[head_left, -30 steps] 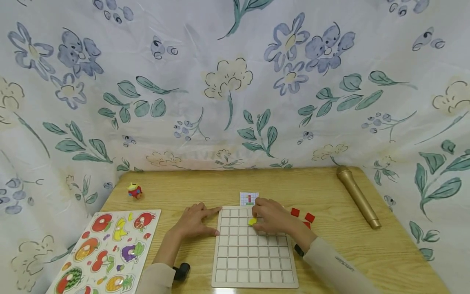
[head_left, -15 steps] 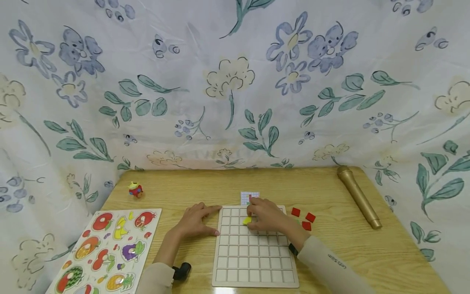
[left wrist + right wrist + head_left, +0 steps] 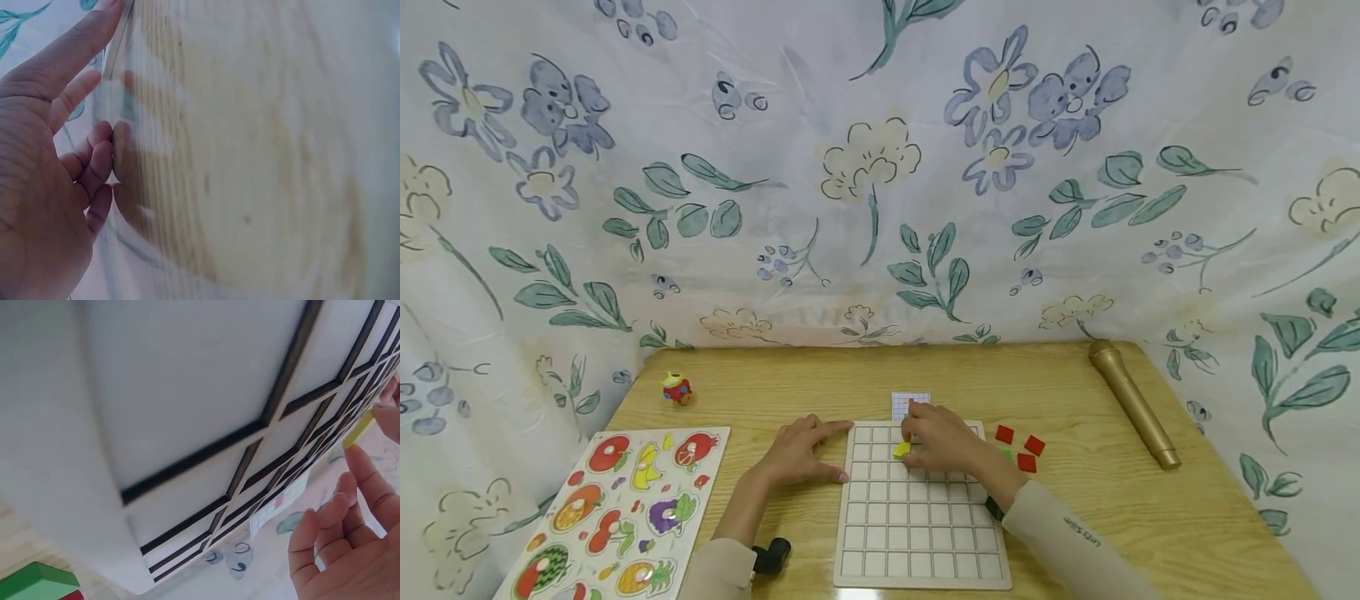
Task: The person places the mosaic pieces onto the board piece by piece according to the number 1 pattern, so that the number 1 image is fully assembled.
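Observation:
A pale wooden grid board [image 3: 925,514] with square cells lies in front of me in the head view. Over its upper rows my right hand [image 3: 942,440] pinches a small yellow square tile [image 3: 900,450] between thumb and index finger. In the right wrist view the yellow tile [image 3: 359,429] stands tilted close to the grid, its other fingers loosely bent. My left hand [image 3: 793,454] rests on the table, thumb and index fingertips at the board's left edge. A small printed card [image 3: 902,402] with a coloured grid pattern lies behind the board, partly covered by the right hand.
Several red tiles [image 3: 1026,462] and a green tile [image 3: 1006,453] lie right of the board. A fruit puzzle board [image 3: 625,500] is at left, a toy figure [image 3: 677,389] behind it. A gold microphone [image 3: 1135,404] lies far right. A flowered curtain [image 3: 865,250] hangs behind the table.
My right hand has moved a little to the left over the board with the yellow tile, uncovering the green tile at right. The left hand has stayed at the board's edge.

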The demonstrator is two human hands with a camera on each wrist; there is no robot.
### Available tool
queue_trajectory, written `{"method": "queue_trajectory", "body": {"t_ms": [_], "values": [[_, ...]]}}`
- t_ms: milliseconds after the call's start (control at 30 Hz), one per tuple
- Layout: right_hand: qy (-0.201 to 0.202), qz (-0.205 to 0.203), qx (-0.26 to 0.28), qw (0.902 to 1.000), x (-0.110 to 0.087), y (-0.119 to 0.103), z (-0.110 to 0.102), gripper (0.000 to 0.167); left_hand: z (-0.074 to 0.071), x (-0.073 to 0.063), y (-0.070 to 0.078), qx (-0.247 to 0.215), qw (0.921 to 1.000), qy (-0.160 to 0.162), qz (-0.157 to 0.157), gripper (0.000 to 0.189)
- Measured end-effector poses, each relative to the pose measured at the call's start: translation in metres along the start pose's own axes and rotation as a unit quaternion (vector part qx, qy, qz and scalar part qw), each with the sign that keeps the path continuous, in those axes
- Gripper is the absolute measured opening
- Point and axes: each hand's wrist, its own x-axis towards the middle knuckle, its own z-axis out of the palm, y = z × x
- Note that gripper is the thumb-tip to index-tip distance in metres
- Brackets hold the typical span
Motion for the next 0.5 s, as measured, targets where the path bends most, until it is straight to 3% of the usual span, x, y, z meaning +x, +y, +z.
{"method": "queue_trajectory", "body": {"t_ms": [500], "values": [[-0.016, -0.006, -0.027, 0.9995, 0.0052, -0.0033, 0.0020, 0.023, 0.0000, -0.0007, 0.0004, -0.005, 0.9999, -0.008, -0.008, 0.083]]}}
